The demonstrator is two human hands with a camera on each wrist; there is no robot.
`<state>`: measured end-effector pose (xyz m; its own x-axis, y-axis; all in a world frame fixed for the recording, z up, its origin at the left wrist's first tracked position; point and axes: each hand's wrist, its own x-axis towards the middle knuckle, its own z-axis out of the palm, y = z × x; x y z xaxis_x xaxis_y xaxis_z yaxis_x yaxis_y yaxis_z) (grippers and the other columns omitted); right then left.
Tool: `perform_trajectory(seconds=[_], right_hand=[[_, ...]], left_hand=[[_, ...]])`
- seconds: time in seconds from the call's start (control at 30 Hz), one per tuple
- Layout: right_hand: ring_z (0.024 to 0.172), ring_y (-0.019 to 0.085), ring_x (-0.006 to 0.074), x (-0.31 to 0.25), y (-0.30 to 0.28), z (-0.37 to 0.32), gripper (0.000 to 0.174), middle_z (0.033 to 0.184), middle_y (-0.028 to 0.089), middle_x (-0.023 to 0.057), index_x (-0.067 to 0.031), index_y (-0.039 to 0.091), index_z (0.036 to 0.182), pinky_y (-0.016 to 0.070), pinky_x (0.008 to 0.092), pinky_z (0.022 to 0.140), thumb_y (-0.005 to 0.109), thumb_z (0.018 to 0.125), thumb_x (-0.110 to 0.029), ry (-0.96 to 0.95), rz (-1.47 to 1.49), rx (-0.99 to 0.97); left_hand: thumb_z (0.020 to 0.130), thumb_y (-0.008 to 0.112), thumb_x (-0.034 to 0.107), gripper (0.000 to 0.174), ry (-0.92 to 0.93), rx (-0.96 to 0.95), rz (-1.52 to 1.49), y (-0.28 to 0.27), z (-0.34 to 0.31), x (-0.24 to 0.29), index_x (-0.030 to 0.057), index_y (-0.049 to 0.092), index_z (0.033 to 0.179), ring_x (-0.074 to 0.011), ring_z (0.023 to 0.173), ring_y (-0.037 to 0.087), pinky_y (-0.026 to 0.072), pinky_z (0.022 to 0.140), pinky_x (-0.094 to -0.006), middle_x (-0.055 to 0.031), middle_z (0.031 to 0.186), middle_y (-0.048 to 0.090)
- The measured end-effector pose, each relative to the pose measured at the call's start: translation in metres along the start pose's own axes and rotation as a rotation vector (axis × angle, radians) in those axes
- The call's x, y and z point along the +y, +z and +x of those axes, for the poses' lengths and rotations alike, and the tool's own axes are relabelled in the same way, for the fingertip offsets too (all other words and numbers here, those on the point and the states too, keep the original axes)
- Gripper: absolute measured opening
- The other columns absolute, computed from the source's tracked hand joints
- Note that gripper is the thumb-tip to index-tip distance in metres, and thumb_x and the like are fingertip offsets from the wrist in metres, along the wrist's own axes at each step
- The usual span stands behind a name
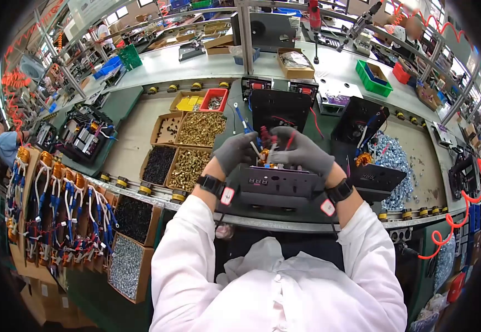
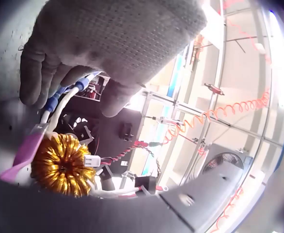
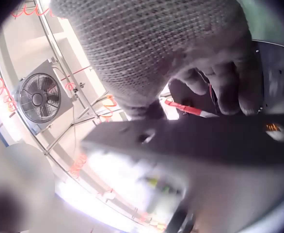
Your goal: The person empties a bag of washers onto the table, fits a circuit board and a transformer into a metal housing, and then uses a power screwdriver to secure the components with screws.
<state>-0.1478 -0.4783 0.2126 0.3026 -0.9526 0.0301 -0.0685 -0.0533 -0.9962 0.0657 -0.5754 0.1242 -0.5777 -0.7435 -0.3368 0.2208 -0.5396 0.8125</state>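
Note:
Both hands wear grey knit gloves and reach over a black device casing with a front panel [image 1: 276,180] and a tall rear panel [image 1: 279,108]. My left hand [image 1: 236,152] is at the casing's left side, its thumb apart from the loosely bent fingers. White cables with blue sleeves [image 2: 79,87] pass by those fingers, above a copper-wound coil [image 2: 64,167]. Opposite it, my right hand [image 1: 307,152] bends over the front panel, its fingertips among red and white wires [image 1: 272,141]. A red-sleeved lead [image 3: 185,108] shows under its palm; I cannot tell whether the fingers pinch a wire.
On the left are boxes of brass fittings [image 1: 202,128] and black screws [image 1: 158,164]. Another open casing [image 1: 362,122] and a pile of silvery screws [image 1: 395,166] lie at right. Coils with cables [image 1: 63,205] hang at far left. A red screwdriver [image 1: 315,22] hangs overhead.

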Motion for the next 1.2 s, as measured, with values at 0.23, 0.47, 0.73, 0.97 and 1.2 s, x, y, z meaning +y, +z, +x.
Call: perform_trajectory(seconds=[0.23,0.47,0.73,0.97,1.2], right_hand=[[0.075,0.059,0.0133,0.029,-0.023,-0.015,0.022,0.098,0.060,0.0097,-0.0022,0.055,0.100,0.0525,0.0272,0.064,0.058,0.078,-0.002,-0.099,0.421,0.240],[0.089,0.053,0.0096,-0.023,-0.014,-0.028,0.052,0.106,0.058,0.0051,-0.0037,0.056,0.120,0.0456,0.0229,0.078,0.068,0.070,-0.003,-0.368,-0.250,0.020],[0.070,0.054,0.0060,0.024,-0.025,-0.044,0.035,0.077,0.060,-0.0008,-0.0027,0.061,0.108,0.0469,0.0231,0.066,0.069,0.075,-0.010,-0.065,0.289,0.253],[0.065,0.051,0.0030,-0.009,-0.007,-0.016,0.057,0.074,0.058,-0.0012,-0.0021,0.055,0.123,0.0423,0.0208,0.059,0.076,0.073,-0.019,-0.071,-0.102,0.002],[0.066,0.052,0.0104,0.060,0.008,-0.063,0.020,0.071,0.055,-0.0004,-0.0051,0.062,0.099,0.0441,0.0244,0.062,0.056,0.089,-0.022,0.173,0.937,0.536]], left_hand=[[0.091,0.054,0.017,0.018,0.168,-0.103,-0.292,0.015,-0.047,0.022,0.0058,0.057,0.104,-0.0054,0.042,0.034,0.0234,0.035,-0.0174,0.0032,0.062,0.042],[0.089,0.057,0.018,0.014,0.094,0.149,-0.311,0.036,-0.062,0.013,0.0087,0.058,0.100,-0.0069,0.042,0.041,0.0282,0.035,-0.0174,0.0014,0.063,0.051],[0.085,0.059,0.030,0.022,0.235,0.377,0.336,0.059,-0.034,0.013,0.0080,0.057,0.082,-0.0103,0.043,0.048,0.0337,0.039,-0.0238,-0.0011,0.058,0.053],[0.090,0.051,0.032,0.026,0.126,0.239,0.397,0.056,-0.032,0.021,0.0088,0.054,0.078,-0.0137,0.042,0.048,0.0347,0.038,-0.0254,-0.0049,0.063,0.055],[0.095,0.053,0.028,0.025,0.152,-0.174,-0.517,0.032,-0.078,0.011,0.0049,0.057,0.088,-0.0186,0.066,0.060,0.0484,0.051,-0.0192,-0.0105,0.079,0.062]])
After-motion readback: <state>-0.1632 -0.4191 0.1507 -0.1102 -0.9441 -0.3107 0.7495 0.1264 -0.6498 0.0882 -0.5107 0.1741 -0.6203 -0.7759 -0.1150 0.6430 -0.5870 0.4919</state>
